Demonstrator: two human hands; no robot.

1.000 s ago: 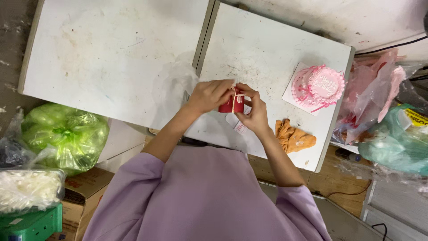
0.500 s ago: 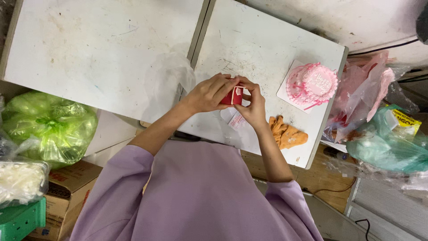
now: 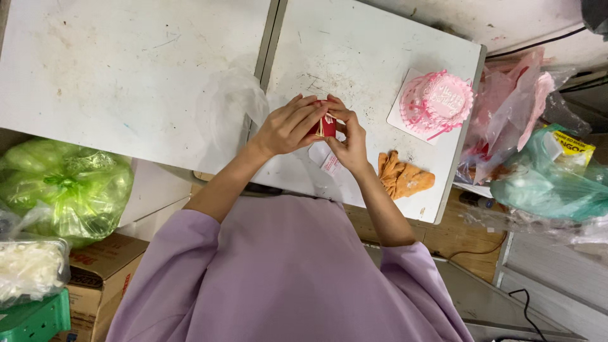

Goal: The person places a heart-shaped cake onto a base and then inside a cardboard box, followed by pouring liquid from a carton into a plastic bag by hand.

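Observation:
Both hands meet over the white table (image 3: 158,76) and pinch a small red object (image 3: 327,125) between their fingertips. My left hand (image 3: 290,126) covers its left side, my right hand (image 3: 347,136) holds its right side. A thin pale strip runs down the object's front. Under the hands lies clear plastic wrap (image 3: 231,107) and a small white tag with red print (image 3: 330,163). To the right, a small pink frosted cake (image 3: 437,101) with a pink ribbon stands on a white card. An orange cloth (image 3: 402,177) lies near my right forearm.
A green plastic bag (image 3: 63,187) sits at the left, above a cardboard box (image 3: 95,272) and a tub of white shreds (image 3: 28,269). Pink and teal plastic bags (image 3: 538,171) pile up past the table's right edge. A black cable (image 3: 525,304) lies on the floor.
The view has shifted a little, so the table and cake sit further right and lower. Both hands stay together on the red object, with fingers slightly rearranged.

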